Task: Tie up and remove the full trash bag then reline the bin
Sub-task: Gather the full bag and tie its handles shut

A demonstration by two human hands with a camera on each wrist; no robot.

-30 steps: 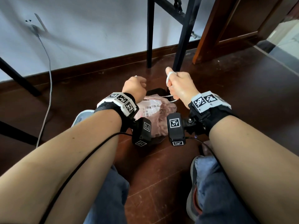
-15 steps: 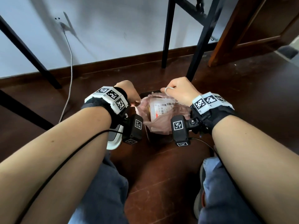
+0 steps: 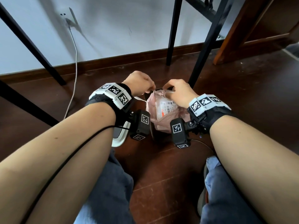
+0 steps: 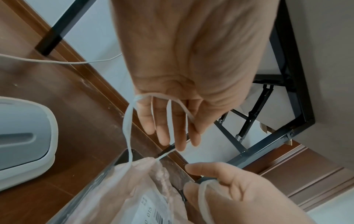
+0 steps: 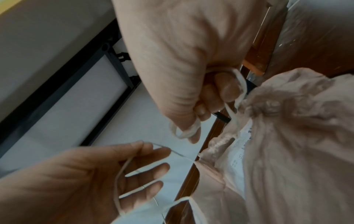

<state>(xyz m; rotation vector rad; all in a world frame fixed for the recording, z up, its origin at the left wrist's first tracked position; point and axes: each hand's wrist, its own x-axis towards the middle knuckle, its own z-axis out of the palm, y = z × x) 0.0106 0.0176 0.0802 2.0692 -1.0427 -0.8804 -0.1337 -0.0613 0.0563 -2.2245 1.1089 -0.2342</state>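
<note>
Two hands are now lower and closer together over the thin pink plastic trash bag (image 3: 163, 113), which sits in its dark bin (image 3: 152, 135) on the wooden floor (image 3: 161, 167). Half a second ago they were wider apart. The left hand (image 3: 137, 81) has its fingers (image 4: 168, 128) almost straight through a white drawstring loop (image 4: 127, 121), and the right hand (image 3: 178, 91) grips the other loop (image 5: 186, 133), so I judge the tying starts.

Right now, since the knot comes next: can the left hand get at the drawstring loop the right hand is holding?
Probably yes. The left hand is close to the right hand, and nothing lies between them above the bag, though its own drawstring loop drapes its fingers.
</note>
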